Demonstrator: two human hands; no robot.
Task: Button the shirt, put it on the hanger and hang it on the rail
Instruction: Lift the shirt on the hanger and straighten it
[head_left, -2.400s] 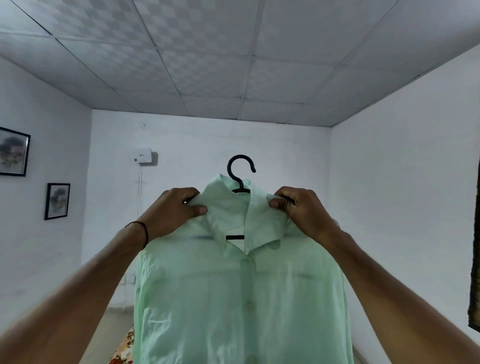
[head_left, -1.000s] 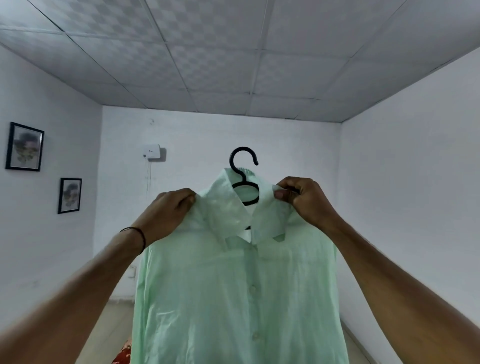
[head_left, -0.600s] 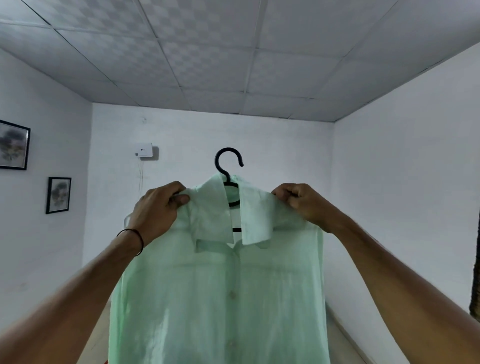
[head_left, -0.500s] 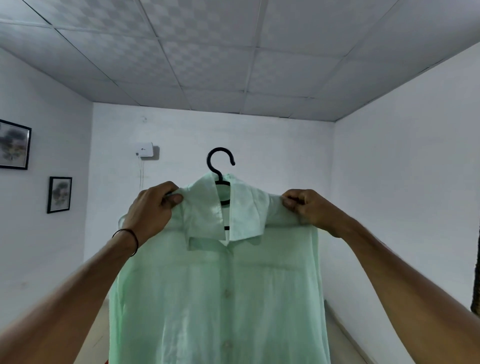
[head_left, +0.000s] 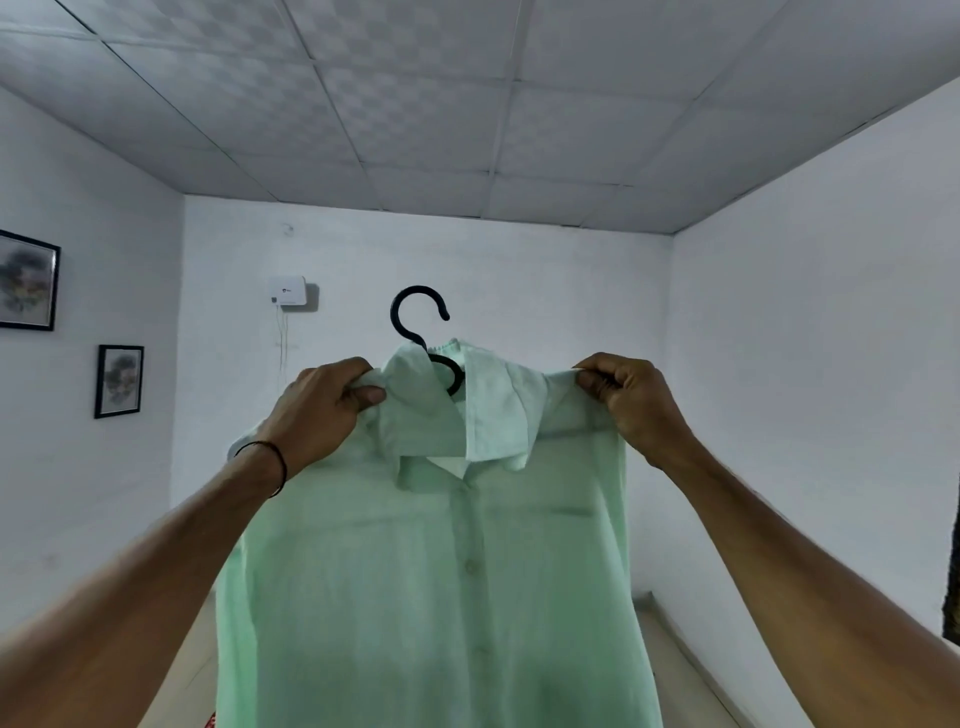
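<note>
Item: pale green shirt (head_left: 426, 571), placket apparently closed below the collar, held up in mid-air at arm's length. Left hand (head_left: 322, 410) pinches the shoulder cloth just beside the collar; right hand (head_left: 628, 400) pinches the opposite shoulder. Black hanger (head_left: 418, 317) sits inside the neck, its hook clear above. Step judged: settling the shirt on the hanger, nearly done. Next calls for one hand taking the hook and finding the rail, which is not in view. Beyond: white wall box (head_left: 287, 298), two framed pictures (head_left: 119, 381).
</note>
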